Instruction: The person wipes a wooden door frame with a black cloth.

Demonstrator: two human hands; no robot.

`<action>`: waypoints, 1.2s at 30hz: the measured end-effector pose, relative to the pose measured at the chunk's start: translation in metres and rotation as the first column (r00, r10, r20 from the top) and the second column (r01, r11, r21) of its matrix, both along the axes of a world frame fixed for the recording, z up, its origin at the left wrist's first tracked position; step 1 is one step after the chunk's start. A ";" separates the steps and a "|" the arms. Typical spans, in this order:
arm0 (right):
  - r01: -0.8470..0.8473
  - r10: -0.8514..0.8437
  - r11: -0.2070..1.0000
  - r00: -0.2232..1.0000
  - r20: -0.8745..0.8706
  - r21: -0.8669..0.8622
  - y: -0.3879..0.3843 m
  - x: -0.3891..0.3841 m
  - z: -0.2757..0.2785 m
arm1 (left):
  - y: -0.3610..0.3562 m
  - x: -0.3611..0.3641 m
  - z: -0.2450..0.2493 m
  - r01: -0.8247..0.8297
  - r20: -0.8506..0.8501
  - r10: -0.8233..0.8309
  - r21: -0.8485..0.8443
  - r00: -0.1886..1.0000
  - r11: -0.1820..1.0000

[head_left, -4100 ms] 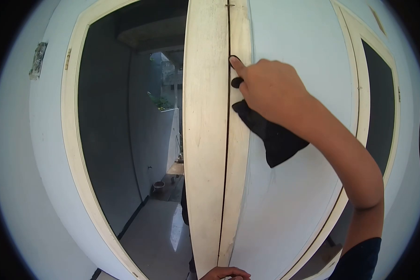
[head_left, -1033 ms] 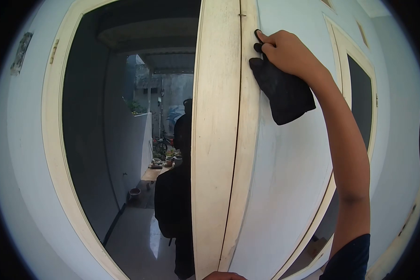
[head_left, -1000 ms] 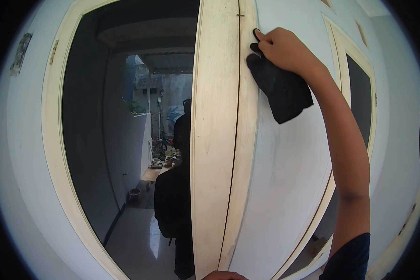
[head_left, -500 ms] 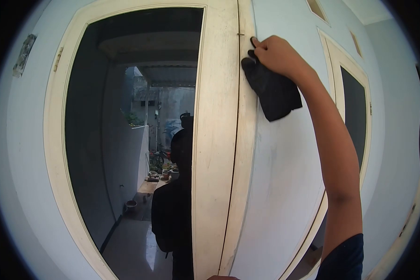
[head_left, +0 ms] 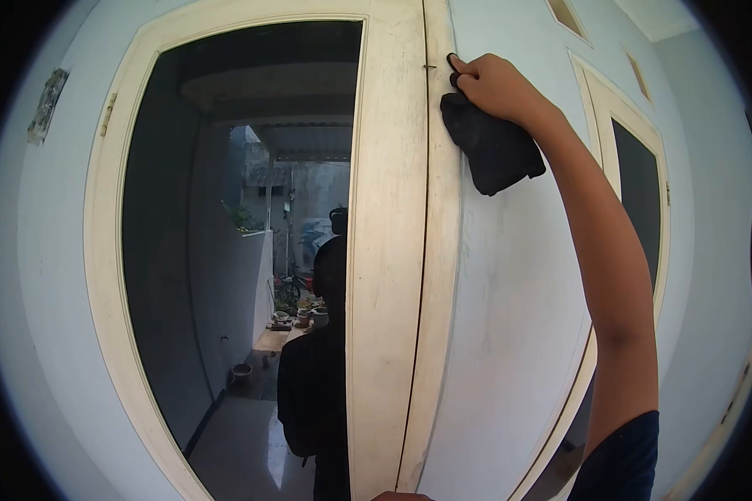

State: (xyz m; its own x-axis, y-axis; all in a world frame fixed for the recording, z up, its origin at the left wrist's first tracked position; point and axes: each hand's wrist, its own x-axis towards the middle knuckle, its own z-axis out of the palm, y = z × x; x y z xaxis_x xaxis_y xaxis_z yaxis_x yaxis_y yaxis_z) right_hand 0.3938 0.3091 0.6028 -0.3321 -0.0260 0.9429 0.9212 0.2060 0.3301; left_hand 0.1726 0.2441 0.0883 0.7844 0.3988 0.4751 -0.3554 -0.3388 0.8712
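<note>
My right hand (head_left: 497, 88) is raised high and closed around a black cloth (head_left: 495, 150). Part of the cloth covers my fingertips, which press on the cream door frame (head_left: 444, 167) beside a small metal catch (head_left: 430, 66). The rest of the cloth hangs below my palm, in front of the pale wall. Only a sliver of my left hand (head_left: 403, 497) shows at the bottom edge, near the lower part of the door (head_left: 384, 292); its fingers are hidden.
A dark glass pane (head_left: 234, 209) fills the door and reflects a person, a yard and pots. Hinges (head_left: 108, 114) run along its left side. Right of the pale wall (head_left: 510, 334) stands a second cream-framed opening (head_left: 639, 179) with dark glass.
My right hand has shifted slightly upward along the frame with the cloth. The hanging part of the cloth has swung up and to the right. My left hand stays at the bottom edge.
</note>
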 end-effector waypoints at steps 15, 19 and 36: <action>0.183 -0.178 0.981 0.980 0.090 -0.059 -0.013 -0.018 0.041 | 0.014 0.010 0.008 -0.020 0.037 0.018 0.042 0.999 0.999; 0.097 -0.096 0.995 0.995 0.021 -0.031 -0.005 -0.014 0.022 | 0.010 0.017 0.013 0.032 0.023 -0.035 0.106 0.999 0.994; 0.050 -0.055 0.990 0.998 0.041 0.133 0.001 -0.019 -0.015 | 0.025 0.013 0.008 0.085 -0.003 -0.085 0.080 0.996 0.993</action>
State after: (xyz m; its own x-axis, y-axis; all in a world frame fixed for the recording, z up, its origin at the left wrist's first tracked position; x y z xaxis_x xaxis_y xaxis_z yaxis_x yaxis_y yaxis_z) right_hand 0.3743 0.3101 0.5877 -0.3775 -0.1302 0.9168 0.9135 0.1099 0.3917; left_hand 0.1857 0.2688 0.0960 0.8138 0.2915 0.5028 -0.3859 -0.3759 0.8425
